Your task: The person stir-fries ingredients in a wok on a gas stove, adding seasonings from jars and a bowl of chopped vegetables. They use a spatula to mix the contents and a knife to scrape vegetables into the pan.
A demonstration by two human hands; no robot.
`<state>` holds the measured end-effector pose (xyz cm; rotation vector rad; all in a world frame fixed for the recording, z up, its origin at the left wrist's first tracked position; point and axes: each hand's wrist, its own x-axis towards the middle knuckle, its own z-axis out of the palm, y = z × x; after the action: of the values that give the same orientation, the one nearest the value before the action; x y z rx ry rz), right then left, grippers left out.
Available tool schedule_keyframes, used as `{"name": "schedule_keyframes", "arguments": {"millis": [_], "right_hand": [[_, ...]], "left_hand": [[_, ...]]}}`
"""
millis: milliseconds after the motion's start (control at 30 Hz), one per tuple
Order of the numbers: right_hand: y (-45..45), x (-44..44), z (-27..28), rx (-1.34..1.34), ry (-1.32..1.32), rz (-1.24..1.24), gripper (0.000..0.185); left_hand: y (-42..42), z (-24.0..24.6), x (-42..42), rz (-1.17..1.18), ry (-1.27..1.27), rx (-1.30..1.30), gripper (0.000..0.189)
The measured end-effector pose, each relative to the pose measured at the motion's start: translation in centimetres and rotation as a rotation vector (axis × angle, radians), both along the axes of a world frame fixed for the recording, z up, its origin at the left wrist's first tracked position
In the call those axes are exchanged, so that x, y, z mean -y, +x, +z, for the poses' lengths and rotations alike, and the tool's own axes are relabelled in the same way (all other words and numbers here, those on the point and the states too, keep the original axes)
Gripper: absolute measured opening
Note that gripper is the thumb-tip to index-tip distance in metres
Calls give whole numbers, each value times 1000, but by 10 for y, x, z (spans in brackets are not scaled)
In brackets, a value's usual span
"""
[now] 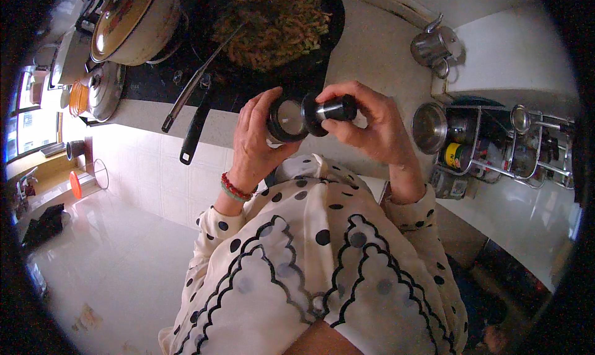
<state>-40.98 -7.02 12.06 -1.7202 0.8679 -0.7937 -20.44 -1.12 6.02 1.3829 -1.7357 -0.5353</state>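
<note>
My left hand (254, 128) is wrapped around a small round jar (286, 118) with a dark rim and pale contents; what they are I cannot tell. In my right hand (379, 122) is a black lid (331, 112) with a tall knob and a shiny band, tilted close to the jar's mouth. Whether lid and jar touch is unclear. Beyond both hands a dark wok (338, 18) on the black stove holds shredded, cooked-looking food (279, 34). A metal-handled utensil (195, 81) rests in the food, its working end hidden.
The wok's black handle (194, 129) juts over the counter edge. At the left stand a lidded enamel pot (153, 34) and a silver-lidded pan (103, 92). A metal kettle (432, 43), a steel bowl (428, 128) and a wire rack (497, 167) of jars are at the right.
</note>
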Motion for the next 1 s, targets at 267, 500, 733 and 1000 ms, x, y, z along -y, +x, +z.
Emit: {"name": "schedule_keyframes", "arguments": {"millis": [267,500,733,1000], "right_hand": [[-1,3,-4,193,332,-184,21],[0,11,-1,278,304,-327,20],[11,15,10,285,294,-394,22],[23,60,-3,596,218,-441,23]], "left_hand": [[-1,6,5,39,24,-71,79],[-3,12,13,92,72,-258,78],[3,7,25,124,71,-365,79],[9,-2,21,197,62,-471,78]]}}
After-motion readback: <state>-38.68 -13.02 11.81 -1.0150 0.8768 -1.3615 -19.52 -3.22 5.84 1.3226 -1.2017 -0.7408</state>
